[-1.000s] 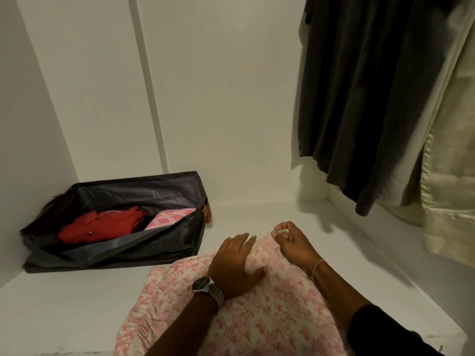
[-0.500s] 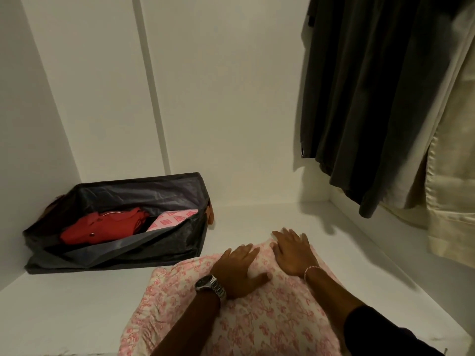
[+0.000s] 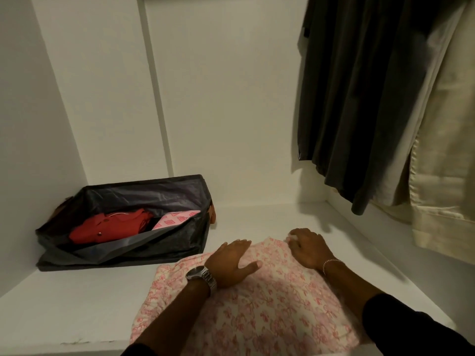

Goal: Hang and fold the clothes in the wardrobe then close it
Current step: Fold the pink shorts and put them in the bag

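Pink-flowered cotton, a folded garment with a small floral print, lies on the white wardrobe shelf, its near edge reaching the shelf's front lip. Both hands are on its far end. The left hand, with a metal wristwatch on its wrist, lies flat with fingers straight and spread, pressing the cloth and gripping nothing. The right hand, a thin bracelet at its wrist, sits at the far right corner of the fold; its fingertips seem bent over the cloth's edge, but I cannot tell whether that grip has pinched the fabric or merely rests on it.

My worry from here: the garment sits close to the front, so a pull towards the body could drag it over the lip. A push forward with only one hand pressing could ruck the layers and undo the fold. Pushed to the left, it could bump the open dark fabric storage box, which holds a red folded garment and a pink patterned item. Reaching higher on the right could brush the hanging dark grey garment and the cream satin garment beside it.

No brand, label or readable writing shows anywhere; the watch face is too small to read.
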